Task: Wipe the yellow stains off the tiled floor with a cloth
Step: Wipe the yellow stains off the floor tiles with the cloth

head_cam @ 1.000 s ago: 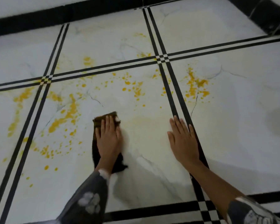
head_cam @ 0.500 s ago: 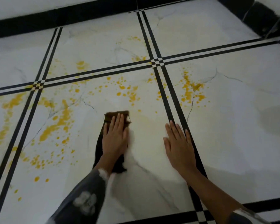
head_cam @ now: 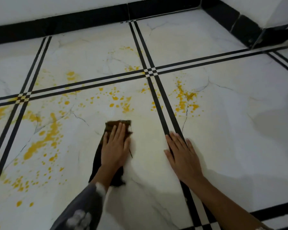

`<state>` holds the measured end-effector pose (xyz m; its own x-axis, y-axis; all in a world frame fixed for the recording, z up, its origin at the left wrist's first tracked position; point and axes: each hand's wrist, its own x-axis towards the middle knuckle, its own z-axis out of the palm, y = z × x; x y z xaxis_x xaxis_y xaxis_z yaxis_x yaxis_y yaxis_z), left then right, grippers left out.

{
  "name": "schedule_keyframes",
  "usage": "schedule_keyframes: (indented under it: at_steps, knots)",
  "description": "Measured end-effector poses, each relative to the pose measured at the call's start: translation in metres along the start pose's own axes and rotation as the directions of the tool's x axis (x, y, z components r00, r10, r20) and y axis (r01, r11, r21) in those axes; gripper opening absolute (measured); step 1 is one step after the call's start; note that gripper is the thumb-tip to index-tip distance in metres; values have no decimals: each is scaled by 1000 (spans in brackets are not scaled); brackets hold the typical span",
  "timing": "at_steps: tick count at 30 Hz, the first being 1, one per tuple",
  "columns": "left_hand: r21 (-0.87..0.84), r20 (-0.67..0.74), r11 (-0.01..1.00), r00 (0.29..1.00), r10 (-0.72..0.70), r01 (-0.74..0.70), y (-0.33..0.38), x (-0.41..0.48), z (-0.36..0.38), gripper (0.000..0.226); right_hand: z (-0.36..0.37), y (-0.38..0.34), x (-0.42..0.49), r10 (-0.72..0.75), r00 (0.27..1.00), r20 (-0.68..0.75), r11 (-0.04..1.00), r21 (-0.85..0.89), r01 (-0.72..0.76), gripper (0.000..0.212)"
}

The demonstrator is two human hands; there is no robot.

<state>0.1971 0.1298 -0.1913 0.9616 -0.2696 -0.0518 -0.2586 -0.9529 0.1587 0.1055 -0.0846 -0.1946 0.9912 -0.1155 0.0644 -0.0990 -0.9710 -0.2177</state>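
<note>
Many yellow stains [head_cam: 45, 140] dot the tiled floor [head_cam: 231, 130], and the dark brown cloth [head_cam: 117, 125] lies among them on the middle tile, stretched out toward the person. On it the left hand [head_cam: 115, 147] presses palm down, fingers straight and close together, none curled round the fabric.

From the cloth, a scatter of drops [head_cam: 120, 103] sits near at 12 o'clock. The heaviest splash lies at 9 o'clock, and another cluster [head_cam: 184, 100] lies at 2 o'clock, beyond the black double stripe [head_cam: 163, 110]. At 3 o'clock of the cloth the right hand [head_cam: 184, 157] rests flat on the floor across that stripe, fingers straight and slightly spread, probably bracing the body.

The step in hand looks like the wiping stroke itself, early in the job, since most stains lie unwiped. The next move likely calls for firm downward pressure while pushing the cloth toward 12 o'clock over the nearest drops, then sweeping toward 9 o'clock.
</note>
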Motion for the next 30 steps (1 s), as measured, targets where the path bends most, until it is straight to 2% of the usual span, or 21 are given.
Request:
schedule_keyframes:
  at_steps: [1, 3, 4, 6, 9, 11, 12, 14, 15, 17, 19, 22, 24, 26, 28, 30]
  knots:
    - [-15, -2, 998, 998, -68, 68, 15, 18, 0, 67, -3, 9, 1, 37, 999, -31, 999, 22, -36, 62]
    - [-71, 1, 995, 997, -75, 74, 55, 44, 5, 62, -7, 27, 8, 138, 987, -82, 989, 69, -132, 61]
    - [-96, 11, 995, 1000, -17, 18, 78, 52, 7, 63, -9, 37, 13, 190, 976, -105, 980, 77, -183, 61]
    - [-79, 41, 980, 982, 187, -183, 119, 46, 13, 65, -16, 57, 24, 265, 952, -150, 964, 66, -258, 60]
    - [-56, 80, 854, 850, 521, -518, 133, -1, 11, 63, -23, 84, 40, 325, 931, -165, 946, 62, -319, 56]
    - [-72, 85, 803, 798, 597, -592, 102, -8, 12, 55, -27, 99, 51, 342, 926, -160, 940, 64, -336, 51]
    - [-43, 50, 816, 815, 578, -576, 85, 1, 13, 53, -29, 108, 56, 343, 926, -160, 939, 55, -339, 49]
    - [-2, -40, 905, 905, 425, -425, 67, 34, 11, 57, -31, 122, 61, 349, 927, -138, 937, 23, -350, 48]
    - [3, -37, 946, 945, 324, -324, 69, 56, 10, 60, -30, 127, 62, 355, 927, -119, 934, 9, -357, 50]
    - [-32, 1, 979, 979, 203, -203, 103, 94, 13, 60, -25, 135, 59, 364, 925, -110, 930, -10, -367, 58]
    - [-78, 12, 973, 976, 219, -217, 154, 112, 21, 58, -20, 137, 57, 363, 923, -125, 930, -18, -368, 65]
    - [-60, 3, 893, 895, 446, -446, 199, 81, 30, 61, -18, 137, 57, 365, 923, -122, 928, -32, -371, 66]
    - [-21, 40, 801, 800, 598, -598, 184, 48, 27, 55, -21, 137, 59, 370, 923, -108, 926, -36, -376, 66]
    - [-30, 84, 776, 772, 630, -630, 147, 41, 21, 52, -20, 136, 60, 382, 917, -114, 922, -21, -386, 64]
    - [-6, 42, 841, 840, 541, -541, 115, 68, 15, 57, -21, 134, 62, 388, 911, -137, 920, 0, -392, 59]
    - [3, 40, 937, 937, 348, -348, 114, 112, 11, 61, -19, 136, 61, 380, 910, -166, 924, 17, -382, 55]
